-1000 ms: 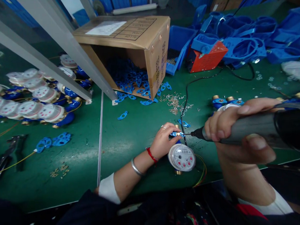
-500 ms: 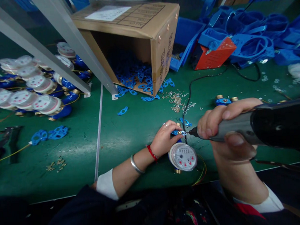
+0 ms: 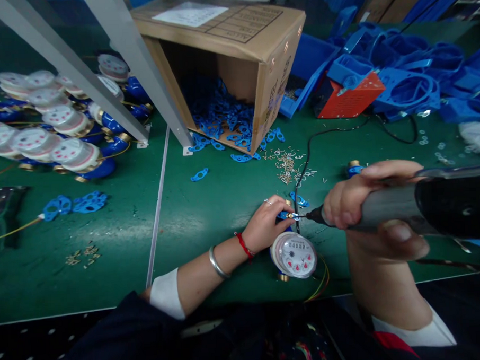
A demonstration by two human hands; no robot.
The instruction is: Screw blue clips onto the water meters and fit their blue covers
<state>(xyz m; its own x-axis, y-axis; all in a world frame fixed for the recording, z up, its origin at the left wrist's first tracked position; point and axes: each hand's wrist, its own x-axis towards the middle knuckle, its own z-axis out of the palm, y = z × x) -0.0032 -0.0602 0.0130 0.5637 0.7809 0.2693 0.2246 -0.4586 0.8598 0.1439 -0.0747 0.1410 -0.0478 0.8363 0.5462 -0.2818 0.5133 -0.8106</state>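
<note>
A round water meter (image 3: 294, 254) with a white dial and red marks stands near the table's front edge. Just behind it, my left hand (image 3: 266, 225) pinches a small blue part (image 3: 283, 215) at the meter's brass and blue end. My right hand (image 3: 368, 211) is wrapped round a grey and black electric screwdriver (image 3: 400, 205), which lies nearly level. Its thin bit reaches left to a small screw at my left fingertips. Another blue flat part (image 3: 300, 199) lies just behind, beside a black cable.
An open cardboard box (image 3: 278, 88) of blue parts lies behind. Loose screws (image 3: 287, 164) are scattered before it. Many meters (image 3: 74, 155) stand at the left, near grey posts (image 3: 148, 72). An orange box (image 3: 351, 96) and blue housings (image 3: 411, 87) sit at the back right.
The camera view has shifted slightly. My right hand and the screwdriver appear a little further right. My left hand keeps its pinch beside the meter.
</note>
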